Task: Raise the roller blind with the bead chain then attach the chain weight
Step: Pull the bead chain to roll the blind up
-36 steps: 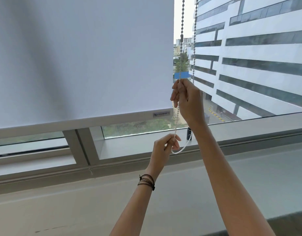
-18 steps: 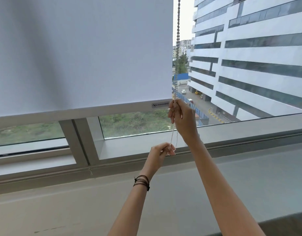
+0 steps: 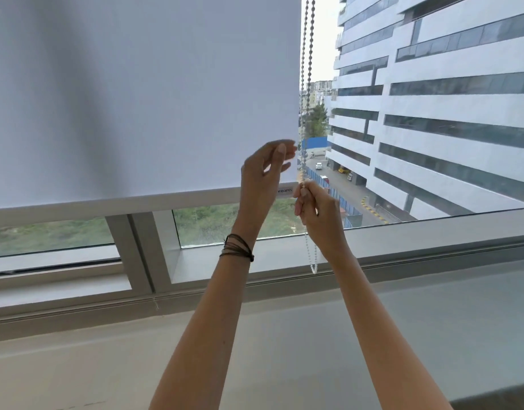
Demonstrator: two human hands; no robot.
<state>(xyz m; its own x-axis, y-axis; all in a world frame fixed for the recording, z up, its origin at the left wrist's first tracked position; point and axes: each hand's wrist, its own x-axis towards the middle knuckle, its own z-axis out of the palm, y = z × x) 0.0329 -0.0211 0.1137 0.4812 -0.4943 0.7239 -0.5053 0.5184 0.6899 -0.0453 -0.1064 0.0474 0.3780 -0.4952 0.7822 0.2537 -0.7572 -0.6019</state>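
White beads of the bead chain (image 3: pixel 306 69) run down beside the roller blind (image 3: pixel 136 99) into my right hand (image 3: pixel 315 216), whose grip pinches them level with the bottom bar (image 3: pixel 136 204). My left hand (image 3: pixel 265 173) hovers just beside the chain, grip loosely spread, holding nothing.

There is one blind (image 3: pixel 136 84) with one bottom bar (image 3: pixel 136 202) bearing one label (image 3: pixel 284 190), and one chain (image 3: pixel 311 39) hanging in two strands. Two hands show, the left hand (image 3: pixel 263 173) and the right hand (image 3: pixel 317 214), with one wristband (image 3: pixel 237 248) of several cords.
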